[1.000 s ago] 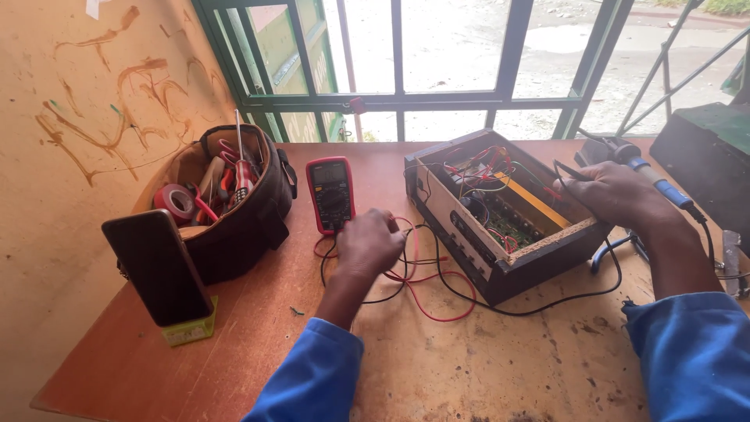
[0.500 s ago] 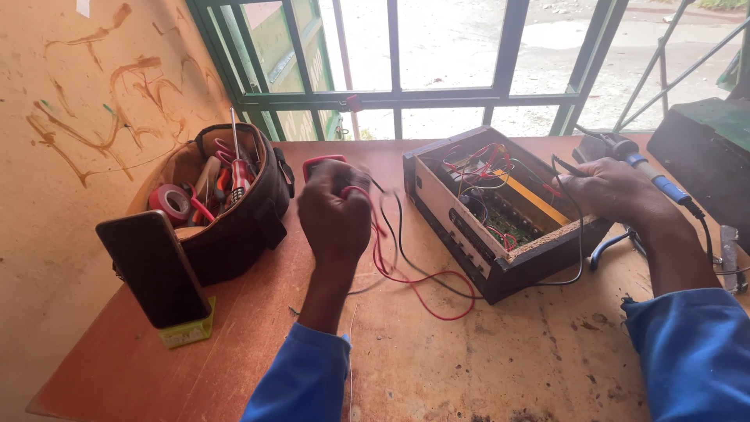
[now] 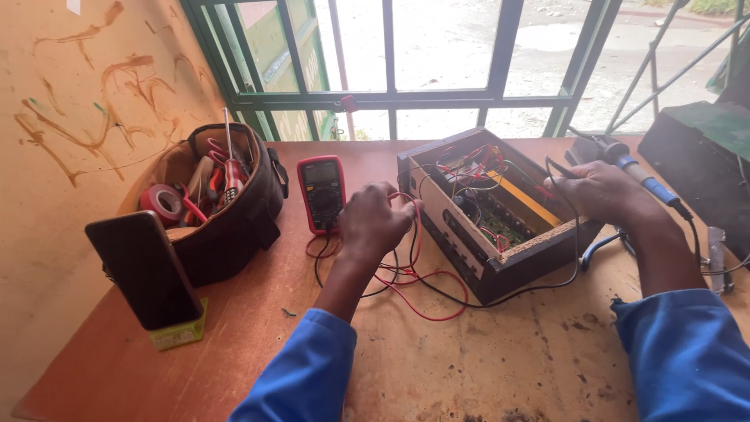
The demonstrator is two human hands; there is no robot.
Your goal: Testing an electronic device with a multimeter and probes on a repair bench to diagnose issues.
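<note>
Your left hand (image 3: 373,221) lowered from its raised fist, now loosely gripping the red lead (image 3: 412,234) beside the multimeter (image 3: 322,192), right hand (image 3: 598,190) pinching the black probe (image 3: 564,170) (over the open amplifier box (image 3: 500,262)).

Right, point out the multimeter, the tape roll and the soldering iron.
multimeter (image 3: 323,192): head view, on its dark screen and dial face.
tape roll (image 3: 162,203): head view, on the red outer band, inside the tool bag.
soldering iron (image 3: 644,181): head view, on its blue handle, behind the right hand.
</note>
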